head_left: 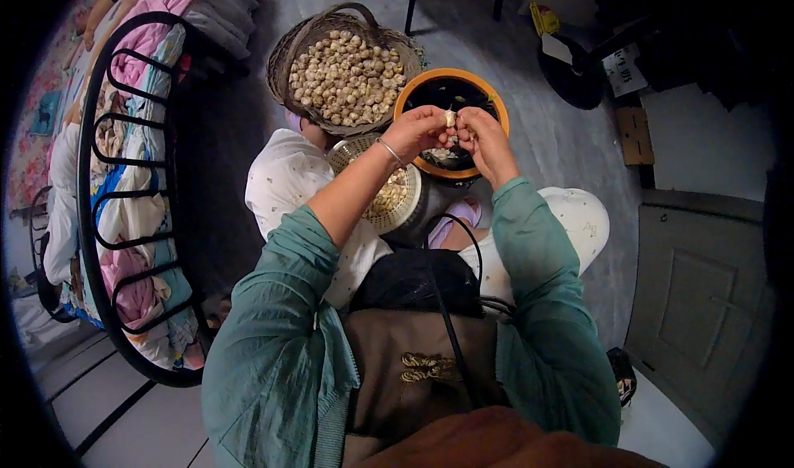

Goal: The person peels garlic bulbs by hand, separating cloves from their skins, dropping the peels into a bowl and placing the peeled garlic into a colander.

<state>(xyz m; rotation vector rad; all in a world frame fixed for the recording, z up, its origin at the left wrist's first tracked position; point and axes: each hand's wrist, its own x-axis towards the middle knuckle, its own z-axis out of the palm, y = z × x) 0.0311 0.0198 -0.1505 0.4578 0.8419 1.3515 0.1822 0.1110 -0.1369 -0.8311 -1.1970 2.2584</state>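
My left hand (420,131) and my right hand (486,140) meet above an orange-rimmed tub (449,74). Fingers of both are closed in a pinch on a small pale piece of garlic (451,118). Whether it is one clove or a cluster is too small to tell. Under my hands, the tub's dark inside holds some pale scraps, partly hidden by my fingers. Behind my left forearm is a cream plastic colander (411,210) with peeled garlic cloves (394,193) in it. Beyond it stands a wicker basket (281,73) heaped with whole garlic bulbs (347,78).
A bed with a black metal frame (89,179) and rumpled bedding stands at the left. To the right are a grey door (703,311), a cardboard box (634,136) and a dark round object (571,71). Black cables (447,303) cross my lap. Thin dark legs rise at the top.
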